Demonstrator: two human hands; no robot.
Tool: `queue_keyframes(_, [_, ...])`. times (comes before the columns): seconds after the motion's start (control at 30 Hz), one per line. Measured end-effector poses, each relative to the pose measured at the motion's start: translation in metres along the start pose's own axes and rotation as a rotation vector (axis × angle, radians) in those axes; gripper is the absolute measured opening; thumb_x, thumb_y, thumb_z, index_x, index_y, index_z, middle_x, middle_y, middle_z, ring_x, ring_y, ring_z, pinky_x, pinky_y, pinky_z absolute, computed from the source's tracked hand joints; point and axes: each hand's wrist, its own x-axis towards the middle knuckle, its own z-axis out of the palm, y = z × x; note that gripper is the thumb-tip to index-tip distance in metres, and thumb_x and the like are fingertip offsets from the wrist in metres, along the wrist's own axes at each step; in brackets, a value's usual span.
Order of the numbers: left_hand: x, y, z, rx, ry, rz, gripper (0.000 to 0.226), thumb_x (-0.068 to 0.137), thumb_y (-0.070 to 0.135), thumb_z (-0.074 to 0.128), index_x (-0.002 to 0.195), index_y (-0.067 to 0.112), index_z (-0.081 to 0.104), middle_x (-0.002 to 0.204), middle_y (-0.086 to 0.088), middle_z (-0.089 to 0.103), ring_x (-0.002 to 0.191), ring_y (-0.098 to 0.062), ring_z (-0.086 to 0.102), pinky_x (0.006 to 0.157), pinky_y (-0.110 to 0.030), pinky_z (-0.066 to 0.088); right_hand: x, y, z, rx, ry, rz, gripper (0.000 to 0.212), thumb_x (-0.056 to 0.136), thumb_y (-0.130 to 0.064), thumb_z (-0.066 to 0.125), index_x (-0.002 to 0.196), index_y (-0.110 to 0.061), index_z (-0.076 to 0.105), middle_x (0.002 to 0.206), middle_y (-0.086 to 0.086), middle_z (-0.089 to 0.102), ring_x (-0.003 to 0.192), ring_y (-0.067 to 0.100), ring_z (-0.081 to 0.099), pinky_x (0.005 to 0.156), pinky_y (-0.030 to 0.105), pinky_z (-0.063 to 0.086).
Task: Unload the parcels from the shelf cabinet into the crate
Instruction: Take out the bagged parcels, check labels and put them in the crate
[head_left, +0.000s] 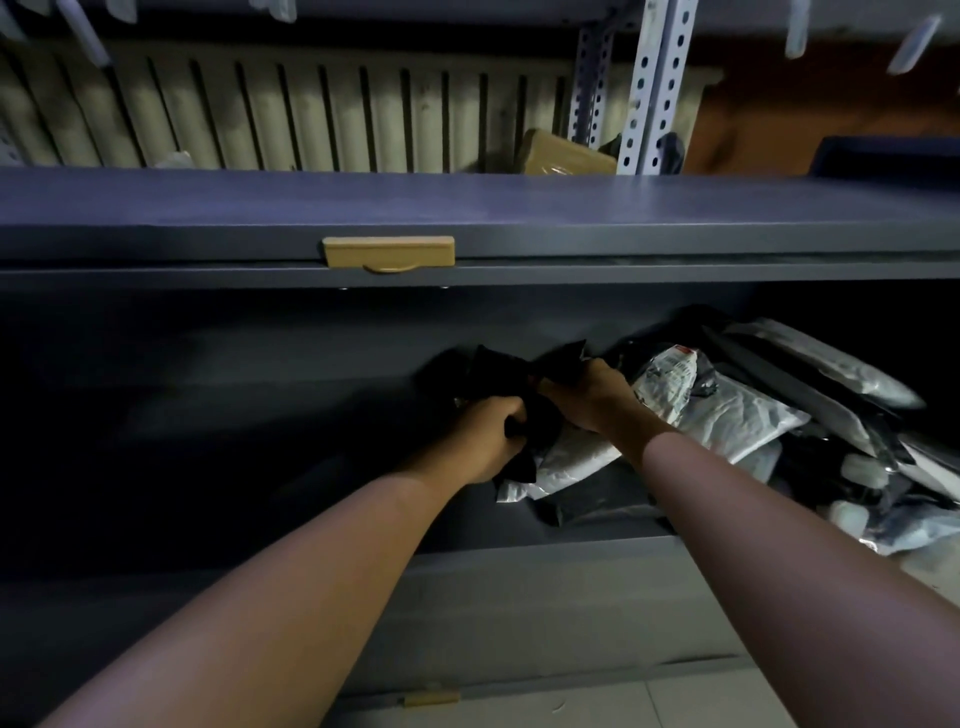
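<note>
Head view, left hand (488, 436) and right hand (592, 397), each grip curled on crumpled black parcel (506, 371), wrinkled white mailer (737, 415) beside.

no text can be read; the printed label (670, 376) on a white parcel (727, 415) is blurred.

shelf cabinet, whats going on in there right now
A person reaches into the lower bay of the shelf cabinet with both arms. The left hand and the right hand both grip one black parcel, which sits at the left edge of a pile of parcels heaped toward the right of that bay.
</note>
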Motion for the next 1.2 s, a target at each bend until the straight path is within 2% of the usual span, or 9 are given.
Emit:
queue_keyframes(0.17, [-0.016, -0.008, -0.005, -0.125, 0.016, -0.037, 0.014, 0.092, 0.012, 0.065, 0.088, 0.021, 0.056, 0.097, 0.000, 0.063, 0.100, -0.024, 0.062, 0.090, -0.035, 0.049, -0.011, -0.023, 0.007, -0.030, 0.093, -0.038, 0.033, 0.097, -0.023, 0.054, 0.120, -0.001, 0.065, 0.120, 0.023, 0.066, 0.119, 0.039, 0.059, 0.090, 0.035, 0.046])
queue_keyframes(0.27, [-0.038, -0.008, -0.015, -0.425, -0.004, -0.158, 0.011, 0.093, 0.015, 0.067, 0.094, 0.022, 0.059, 0.099, 0.001, 0.064, 0.107, -0.024, 0.062, 0.095, -0.039, 0.051, -0.024, -0.039, 0.008, 0.060, 0.070, -0.082, 0.031, 0.097, -0.020, 0.054, 0.120, -0.002, 0.064, 0.121, 0.022, 0.065, 0.116, 0.038, 0.060, 0.085, 0.034, 0.044])
queue_keyframes(0.37, [-0.070, -0.006, -0.034, -0.626, -0.017, -0.414, 0.024, 0.097, 0.032, 0.061, 0.118, 0.022, 0.057, 0.114, 0.000, 0.060, 0.105, -0.018, 0.058, 0.078, -0.032, 0.055, -0.040, -0.054, 0.010, 0.162, 0.058, -0.163, 0.024, 0.093, -0.015, 0.057, 0.112, -0.004, 0.067, 0.114, 0.022, 0.068, 0.111, 0.037, 0.063, 0.086, 0.037, 0.047])
queue_keyframes(0.5, [-0.119, -0.007, -0.065, -0.985, 0.000, -0.749, 0.052, 0.095, 0.055, 0.053, 0.134, 0.019, 0.052, 0.122, -0.010, 0.063, 0.102, -0.034, 0.065, 0.074, -0.046, 0.059, -0.085, -0.064, 0.010, 0.416, -0.009, -0.224, 0.008, 0.092, -0.012, 0.061, 0.087, -0.014, 0.067, 0.099, 0.014, 0.072, 0.097, 0.029, 0.067, 0.086, 0.043, 0.054])
queue_keyframes(0.63, [-0.168, -0.001, -0.099, -1.202, -0.012, -0.738, 0.056, 0.093, 0.068, 0.042, 0.130, 0.026, 0.050, 0.119, -0.022, 0.065, 0.105, -0.043, 0.065, 0.088, -0.051, 0.054, -0.148, -0.069, 0.014, 0.489, -0.123, -0.334, 0.017, 0.089, -0.003, 0.059, 0.092, -0.015, 0.071, 0.097, 0.006, 0.075, 0.099, 0.024, 0.070, 0.092, 0.048, 0.055])
queue_keyframes(0.8, [-0.228, 0.000, -0.125, -1.299, -0.023, -0.698, 0.097, 0.069, 0.090, 0.048, 0.140, 0.023, 0.049, 0.124, -0.023, 0.064, 0.106, -0.044, 0.067, 0.092, -0.056, 0.054, -0.235, -0.072, 0.034, 0.565, -0.203, -0.515, 0.036, 0.089, 0.003, 0.056, 0.091, -0.029, 0.073, 0.097, -0.008, 0.076, 0.097, 0.007, 0.066, 0.092, 0.036, 0.053])
queue_keyframes(0.97, [-0.277, 0.007, -0.145, -1.404, 0.023, -0.683, 0.081, 0.074, 0.078, 0.060, 0.127, 0.016, 0.062, 0.123, -0.019, 0.067, 0.112, -0.042, 0.064, 0.095, -0.056, 0.051, -0.295, -0.072, 0.050, 0.428, -0.211, -0.692, 0.032, 0.087, 0.000, 0.057, 0.094, -0.027, 0.071, 0.088, -0.014, 0.071, 0.084, -0.003, 0.060, 0.075, 0.029, 0.050])
queue_keyframes(1.07, [-0.299, 0.009, -0.150, -1.382, 0.060, -0.660, 0.053, 0.082, 0.053, 0.063, 0.109, 0.008, 0.067, 0.108, -0.016, 0.072, 0.096, -0.035, 0.070, 0.085, -0.048, 0.055, -0.318, -0.068, 0.068, 0.178, -0.125, -0.866, 0.040, 0.087, 0.003, 0.058, 0.119, -0.018, 0.069, 0.125, -0.008, 0.068, 0.116, 0.008, 0.061, 0.100, 0.023, 0.046])
queue_keyframes(1.2, [-0.325, 0.007, -0.155, -1.404, 0.161, -0.604, 0.037, 0.084, 0.037, 0.062, 0.107, 0.008, 0.069, 0.101, -0.013, 0.074, 0.087, -0.031, 0.072, 0.079, -0.043, 0.056, -0.339, -0.062, 0.075, -0.003, -0.170, -1.000, 0.039, 0.084, -0.003, 0.050, 0.117, -0.017, 0.065, 0.149, -0.002, 0.051, 0.132, 0.016, 0.049, 0.110, 0.024, 0.036])
